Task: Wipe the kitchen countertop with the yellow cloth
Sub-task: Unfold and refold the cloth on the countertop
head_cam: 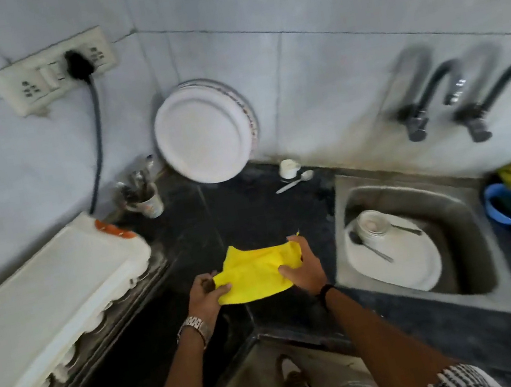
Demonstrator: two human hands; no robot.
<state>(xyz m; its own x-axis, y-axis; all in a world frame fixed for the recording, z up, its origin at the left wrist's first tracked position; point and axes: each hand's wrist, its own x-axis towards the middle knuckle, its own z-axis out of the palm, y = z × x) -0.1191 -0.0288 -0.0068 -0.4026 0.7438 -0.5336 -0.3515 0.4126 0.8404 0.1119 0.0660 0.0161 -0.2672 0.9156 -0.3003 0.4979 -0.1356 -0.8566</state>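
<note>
Over the dark counter, near its inner corner, the yellow cloth is held spread between both hands. The left hand is pinched shut on the cloth's left edge, thumb on top; the right hand is closed on its right side, fingers curled over the far edge and thumb pressed on the near part. Whether the cloth touches the stone or hangs just above it cannot be told.

The step in hand appears to be the opening or folding of the cloth before the wipe. It would be done well if the cloth were folded into a flat pad, laid fully on the counter and pressed under one open palm, so that the whole face bears on the surface. Strokes are best run from the back wall toward the front edge, overlapping.

Care is called for near the plates leaned in the corner, the mug of cutlery beside them, and the small cup and spoon lying by the sink: these could be knocked if the cloth is swept past carelessly.
</note>
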